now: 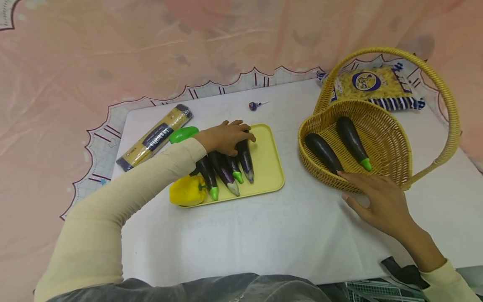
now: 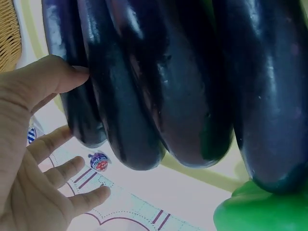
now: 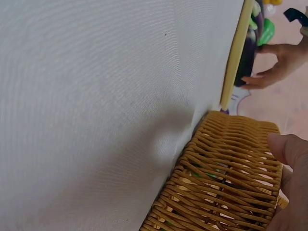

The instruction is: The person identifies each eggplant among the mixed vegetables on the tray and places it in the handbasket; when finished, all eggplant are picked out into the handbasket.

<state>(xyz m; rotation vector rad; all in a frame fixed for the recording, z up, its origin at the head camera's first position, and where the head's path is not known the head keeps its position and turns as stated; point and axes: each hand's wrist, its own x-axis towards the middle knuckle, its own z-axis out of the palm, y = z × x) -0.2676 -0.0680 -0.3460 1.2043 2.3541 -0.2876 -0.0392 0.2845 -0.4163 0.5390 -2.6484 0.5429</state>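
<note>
Several dark eggplants lie side by side on a yellow tray [image 1: 268, 167]. My left hand [image 1: 228, 138] reaches over their far ends. Its thumb and index finger lie on either side of the rightmost eggplant [image 1: 245, 161], pinching it, while the other fingers spread loosely, as the left wrist view shows. Two more eggplants [image 1: 352, 140] are inside a wicker basket [image 1: 392, 130] on the right. At the basket's near rim rests my right hand [image 1: 381, 201], fingers nearly straight and thumb apart; part of it is cut off in the right wrist view.
A yellow bell pepper [image 1: 187, 191] sits at the tray's near-left corner, a green pepper [image 1: 183, 134] at its far left. Beyond lie a spaghetti pack [image 1: 156, 136], a lollipop [image 1: 253, 105] and a pasta bag [image 1: 371, 84] behind the basket. The basket's tall handle [image 1: 447, 96] arches above.
</note>
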